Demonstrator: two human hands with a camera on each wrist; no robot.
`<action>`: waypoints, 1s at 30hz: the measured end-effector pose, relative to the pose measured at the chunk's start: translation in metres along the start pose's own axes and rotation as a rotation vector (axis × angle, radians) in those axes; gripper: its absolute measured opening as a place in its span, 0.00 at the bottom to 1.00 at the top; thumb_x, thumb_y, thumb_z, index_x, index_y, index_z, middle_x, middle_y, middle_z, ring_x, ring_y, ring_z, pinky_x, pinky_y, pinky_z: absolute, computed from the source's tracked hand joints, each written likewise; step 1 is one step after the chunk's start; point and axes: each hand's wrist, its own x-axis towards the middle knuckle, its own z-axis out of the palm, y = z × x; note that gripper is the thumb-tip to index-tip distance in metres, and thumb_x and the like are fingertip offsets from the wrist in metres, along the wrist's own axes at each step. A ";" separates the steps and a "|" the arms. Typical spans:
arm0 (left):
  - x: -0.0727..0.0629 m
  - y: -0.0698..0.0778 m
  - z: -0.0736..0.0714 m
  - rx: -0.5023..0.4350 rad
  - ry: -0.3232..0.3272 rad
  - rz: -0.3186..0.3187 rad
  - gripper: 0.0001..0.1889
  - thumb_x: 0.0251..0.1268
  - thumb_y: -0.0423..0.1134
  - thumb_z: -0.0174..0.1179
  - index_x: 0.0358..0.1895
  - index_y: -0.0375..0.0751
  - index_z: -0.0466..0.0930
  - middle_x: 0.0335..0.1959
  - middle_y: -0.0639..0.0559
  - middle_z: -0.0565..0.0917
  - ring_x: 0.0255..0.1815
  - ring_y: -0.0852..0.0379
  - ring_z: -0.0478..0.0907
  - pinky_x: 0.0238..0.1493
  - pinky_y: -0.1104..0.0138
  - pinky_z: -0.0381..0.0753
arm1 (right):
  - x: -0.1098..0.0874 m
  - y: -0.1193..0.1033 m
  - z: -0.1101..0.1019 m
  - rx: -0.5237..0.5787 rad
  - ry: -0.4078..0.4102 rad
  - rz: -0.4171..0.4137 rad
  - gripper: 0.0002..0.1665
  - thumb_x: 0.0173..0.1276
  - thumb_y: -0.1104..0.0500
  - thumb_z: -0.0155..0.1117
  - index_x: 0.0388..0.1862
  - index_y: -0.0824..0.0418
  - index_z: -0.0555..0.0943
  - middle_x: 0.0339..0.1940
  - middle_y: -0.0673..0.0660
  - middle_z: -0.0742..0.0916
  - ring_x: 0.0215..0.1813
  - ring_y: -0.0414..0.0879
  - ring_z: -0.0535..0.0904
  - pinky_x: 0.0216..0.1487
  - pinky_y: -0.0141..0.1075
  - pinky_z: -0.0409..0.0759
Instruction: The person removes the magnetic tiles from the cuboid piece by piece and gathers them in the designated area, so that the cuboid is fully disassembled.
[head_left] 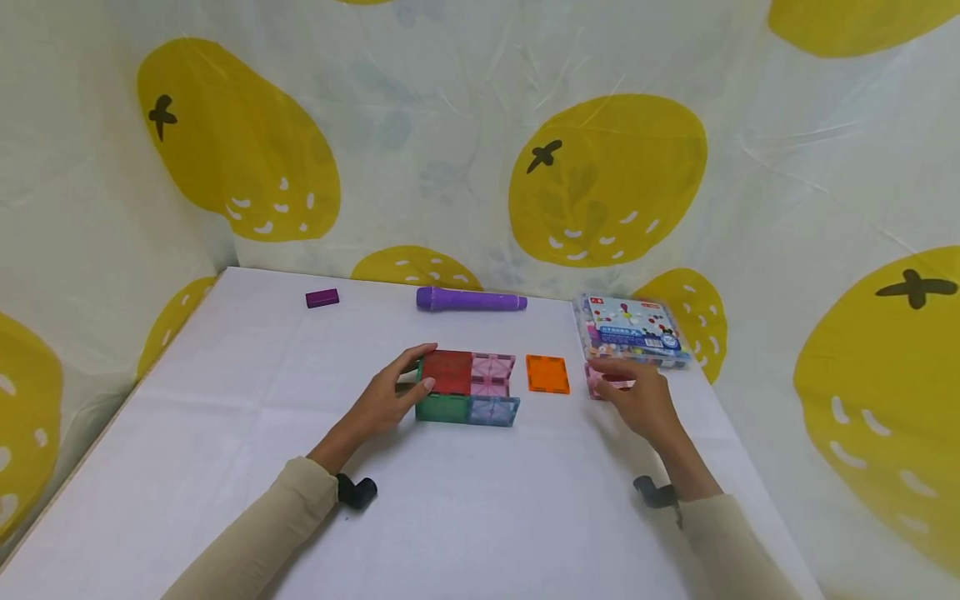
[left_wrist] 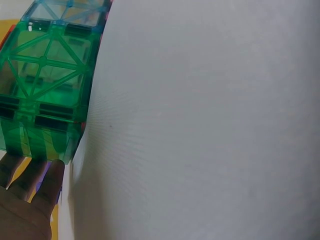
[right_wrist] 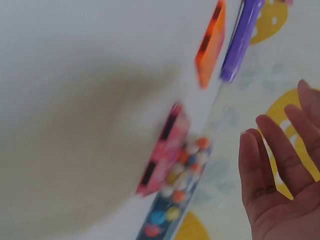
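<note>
A box-like build of see-through magnetic tiles lies on the white table, with red and pink on top and green and light blue in front. My left hand holds its left end, thumb at the top and fingers at the far side. In the left wrist view, fingertips meet a green tile section from below. My right hand hovers over a pink tile, partly covering it. The right wrist view shows its fingers extended and apart from that tile. An orange tile lies between the build and the pink tile.
A clear case of colourful beads with a printed label stands at the back right. Along the back edge lie a purple microphone-shaped stick and a small dark purple block. A fruit-patterned curtain hangs behind the table.
</note>
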 end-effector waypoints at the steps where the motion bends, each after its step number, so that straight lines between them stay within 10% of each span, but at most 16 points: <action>1: 0.000 0.000 0.000 -0.001 0.001 0.001 0.32 0.80 0.56 0.60 0.82 0.72 0.61 0.84 0.55 0.65 0.84 0.41 0.63 0.79 0.39 0.70 | -0.002 -0.006 0.003 0.010 -0.012 -0.024 0.24 0.77 0.48 0.70 0.70 0.46 0.84 0.66 0.58 0.88 0.63 0.59 0.83 0.53 0.35 0.87; 15: 0.000 0.000 -0.001 0.001 0.006 -0.001 0.31 0.81 0.56 0.59 0.82 0.71 0.61 0.85 0.55 0.65 0.85 0.41 0.62 0.79 0.39 0.70 | -0.018 -0.076 0.052 0.099 -0.199 -0.328 0.17 0.67 0.55 0.79 0.54 0.44 0.92 0.64 0.51 0.90 0.70 0.55 0.82 0.67 0.61 0.84; 30: 0.000 0.000 0.000 -0.011 -0.001 0.006 0.33 0.81 0.54 0.59 0.83 0.64 0.61 0.84 0.55 0.65 0.85 0.41 0.62 0.80 0.38 0.68 | -0.016 -0.108 0.085 -0.232 -0.134 -0.499 0.14 0.67 0.67 0.77 0.42 0.47 0.94 0.42 0.41 0.93 0.49 0.41 0.84 0.55 0.40 0.88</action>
